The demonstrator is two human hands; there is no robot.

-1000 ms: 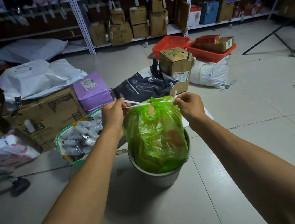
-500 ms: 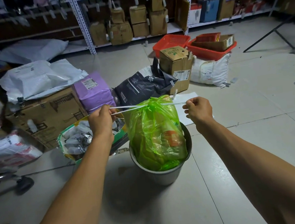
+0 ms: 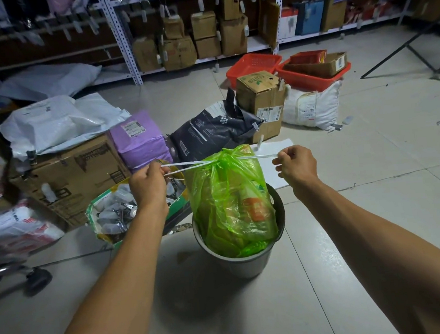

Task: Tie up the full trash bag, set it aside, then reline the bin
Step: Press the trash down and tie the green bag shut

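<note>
- Landmark: grey bin (image 3: 244,260), standing on the tiled floor (image 3: 376,206).
- Green trash bag (image 3: 231,197): full, seated upright in the bin, its upper half rising above the rim. The neck is gathered into a bunch directly above the bin.
- White drawstring (image 3: 186,164): runs taut and near level from the gathered neck out to both sides above the bin.
- Left hand (image 3: 148,185): held left of the bag neck, above and left of the bin. Grip closed, fingers curled round the left run of drawstring.
- Right hand (image 3: 294,167): held right of the bag neck, above and right of the bin. Grip closed, fingers curled round the right run of drawstring.
- Open carton of small bottles (image 3: 116,213): on the floor just left of the bin.
- Dark pet-food bag (image 3: 210,130) and purple parcel (image 3: 139,139): on the floor behind the bin.
- Red baskets (image 3: 309,76): well behind the bin, to its right.
</note>
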